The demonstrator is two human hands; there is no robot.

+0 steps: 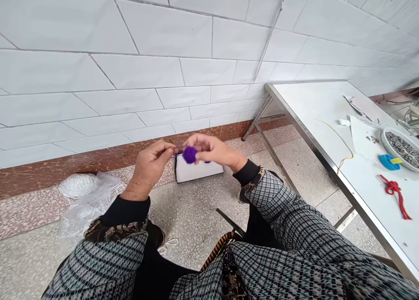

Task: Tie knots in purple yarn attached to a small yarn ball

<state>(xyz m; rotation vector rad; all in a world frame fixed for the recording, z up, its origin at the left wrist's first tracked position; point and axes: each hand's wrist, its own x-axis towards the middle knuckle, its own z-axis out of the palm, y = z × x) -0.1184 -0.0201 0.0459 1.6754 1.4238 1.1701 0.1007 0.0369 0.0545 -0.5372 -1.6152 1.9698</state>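
Both my hands are raised in front of me over the floor, close together. My left hand (149,167) pinches the end of a thin purple fuzzy stem (178,149). My right hand (212,150) has its fingers pinched around a small coiled purple ball (190,154) at the other end of that stem. Both fingers sets are closed. My checked sleeves and lap fill the lower part of the view.
A white box (198,171) stands on the speckled floor by the tiled wall. A clear plastic bag (87,197) lies at left. At right a white metal table (314,108) carries a red twisted stem (394,191), yellow wire (342,147), blue object (388,161) and a bowl of seeds (402,147).
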